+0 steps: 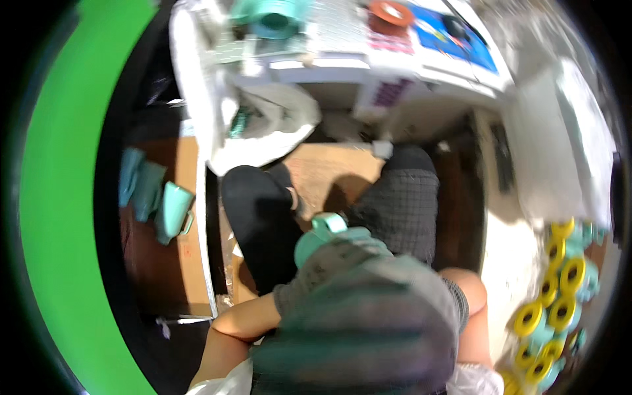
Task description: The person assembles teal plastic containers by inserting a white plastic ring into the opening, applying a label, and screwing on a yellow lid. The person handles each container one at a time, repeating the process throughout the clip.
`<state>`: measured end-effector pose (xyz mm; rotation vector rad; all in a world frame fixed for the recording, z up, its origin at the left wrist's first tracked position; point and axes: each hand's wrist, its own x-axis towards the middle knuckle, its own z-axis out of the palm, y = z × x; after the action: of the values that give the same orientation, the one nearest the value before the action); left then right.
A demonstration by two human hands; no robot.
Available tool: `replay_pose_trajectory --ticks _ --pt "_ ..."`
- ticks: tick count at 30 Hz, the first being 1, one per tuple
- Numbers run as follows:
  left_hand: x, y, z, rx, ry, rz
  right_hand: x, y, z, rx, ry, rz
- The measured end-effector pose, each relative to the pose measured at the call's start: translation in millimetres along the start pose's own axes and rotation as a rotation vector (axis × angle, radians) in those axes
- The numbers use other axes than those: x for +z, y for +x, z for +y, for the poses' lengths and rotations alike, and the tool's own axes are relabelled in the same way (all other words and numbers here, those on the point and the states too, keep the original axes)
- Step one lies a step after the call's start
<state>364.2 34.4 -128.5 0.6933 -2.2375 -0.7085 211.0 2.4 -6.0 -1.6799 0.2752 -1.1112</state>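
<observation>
A teal mug point(307, 247) with its handle pointing up and away is over my lap, between my knees. My left hand point(336, 260), in a grey knitted covering, is closed round it and hides much of its body. From the lower right comes my right forearm, with a checked cuff at the wrist. My right hand point(421, 280) is close by, but its fingers are smeared and covered. A blurred grey thing with teal stripes point(355, 322) fills the space between my forearms; I cannot tell what it is.
Ahead stands a white worktable point(316, 64) with a teal vessel point(276, 18), an orange-red spool point(392, 14) and a blue mat point(454, 41). A white sack point(283, 125) hangs below. Teal mugs point(175, 208) lie left; several yellow-ringed teal mugs point(571, 275) stand right, below a plastic bag point(559, 145).
</observation>
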Motion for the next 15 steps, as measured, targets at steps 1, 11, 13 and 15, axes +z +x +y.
replay_pose_trajectory --ticks 1,11,13,15 --pt "0.9 5.9 5.8 0.007 -0.018 -0.01 6.8 -2.0 -7.4 -0.167 -0.174 0.114" --pt "1.1 47.2 25.2 -0.187 0.028 -0.242 -37.6 -167.4 -57.3 0.126 -0.655 0.737" --pt "10.6 43.0 13.9 -0.1 0.036 -0.139 -71.7 -203.1 -42.4 0.358 -0.771 0.635" --pt "12.1 43.3 10.3 -0.033 0.052 -0.131 -88.8 -260.9 -25.4 0.549 -0.777 1.097"
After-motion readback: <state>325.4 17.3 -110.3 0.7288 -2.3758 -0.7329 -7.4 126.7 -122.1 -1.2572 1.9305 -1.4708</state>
